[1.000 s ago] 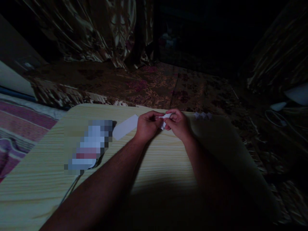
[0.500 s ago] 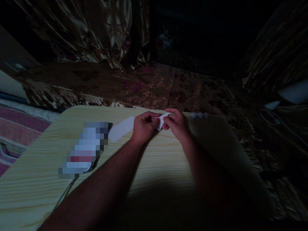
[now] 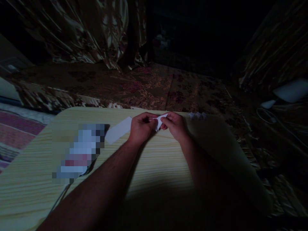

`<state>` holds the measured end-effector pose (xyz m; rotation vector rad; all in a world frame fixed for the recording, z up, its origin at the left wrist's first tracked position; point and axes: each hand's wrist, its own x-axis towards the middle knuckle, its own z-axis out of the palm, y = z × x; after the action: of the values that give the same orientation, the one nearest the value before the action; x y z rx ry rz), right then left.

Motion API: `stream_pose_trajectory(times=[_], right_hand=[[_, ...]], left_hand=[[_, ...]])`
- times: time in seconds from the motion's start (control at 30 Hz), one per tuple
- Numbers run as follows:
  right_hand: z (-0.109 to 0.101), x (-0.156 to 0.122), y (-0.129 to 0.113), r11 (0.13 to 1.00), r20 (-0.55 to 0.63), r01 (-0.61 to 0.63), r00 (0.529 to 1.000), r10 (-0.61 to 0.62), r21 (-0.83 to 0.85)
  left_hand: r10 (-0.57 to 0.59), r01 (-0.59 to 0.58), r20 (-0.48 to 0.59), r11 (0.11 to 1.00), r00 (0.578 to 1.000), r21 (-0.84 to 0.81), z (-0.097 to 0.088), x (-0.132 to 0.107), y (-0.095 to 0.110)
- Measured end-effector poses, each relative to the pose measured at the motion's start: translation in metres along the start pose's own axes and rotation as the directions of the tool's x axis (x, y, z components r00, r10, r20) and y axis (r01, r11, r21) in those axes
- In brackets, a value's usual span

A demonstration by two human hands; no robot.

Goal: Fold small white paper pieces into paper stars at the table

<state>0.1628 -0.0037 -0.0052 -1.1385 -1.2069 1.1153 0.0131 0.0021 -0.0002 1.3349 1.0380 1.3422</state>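
One small folded white paper point(image 3: 158, 122), pinched at one end by the left hand point(image 3: 141, 127) and at the other by the right hand point(image 3: 176, 125), near the far edge of the bench point(image 3: 158, 160); cannot tell whether touching its top. Probably prone to a crooked crease, through uneven thumb pressure in dim light, or to springing open with either pinch loosened. Compared with half a second ago, straighter along the top edge and less bowed, with the right hand curled closer behind. No shift seen in the white strip point(image 3: 118, 130) beside the left hand.
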Motion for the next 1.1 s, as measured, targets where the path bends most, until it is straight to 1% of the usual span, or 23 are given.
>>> stream_pose_trajectory(times=[0.27, 0.4, 0.5, 0.7, 0.97, 1.1], right_hand=[[-0.0001, -0.0007, -0.0015, 1.000, 0.003, 0.011, 1.000, -0.011, 0.007], [0.0004, -0.0003, -0.0011, 1.000, -0.001, 0.008, 1.000, -0.008, 0.014], [0.0004, 0.0000, -0.0010, 1.000, 0.002, 0.002, 1.000, -0.002, 0.015], [0.0000, -0.0007, -0.0037, 1.000, 0.005, -0.006, 1.000, 0.006, -0.005], [-0.0002, -0.0011, -0.0011, 1.000, 0.009, 0.019, 1.000, -0.019, 0.025], [0.0010, -0.0027, -0.0034, 1.000, -0.007, 0.007, 1.000, -0.007, -0.005]], left_hand=[[0.015, -0.015, -0.004, 1.000, 1.000, -0.025, 0.0010, 0.0005, -0.0027], [0.011, -0.011, -0.016, 1.000, 1.000, -0.003, 0.0007, 0.0004, -0.0026], [0.007, -0.007, -0.005, 1.000, 1.000, 0.007, 0.0001, 0.0002, -0.0010], [-0.025, 0.025, -0.011, 0.999, 1.000, -0.020, 0.0009, 0.0006, 0.0011], [-0.015, 0.015, -0.002, 0.999, 1.000, -0.033, 0.0002, 0.0006, -0.0013], [-0.020, 0.020, 0.003, 0.999, 1.000, -0.042, 0.0003, -0.0003, 0.0000]])
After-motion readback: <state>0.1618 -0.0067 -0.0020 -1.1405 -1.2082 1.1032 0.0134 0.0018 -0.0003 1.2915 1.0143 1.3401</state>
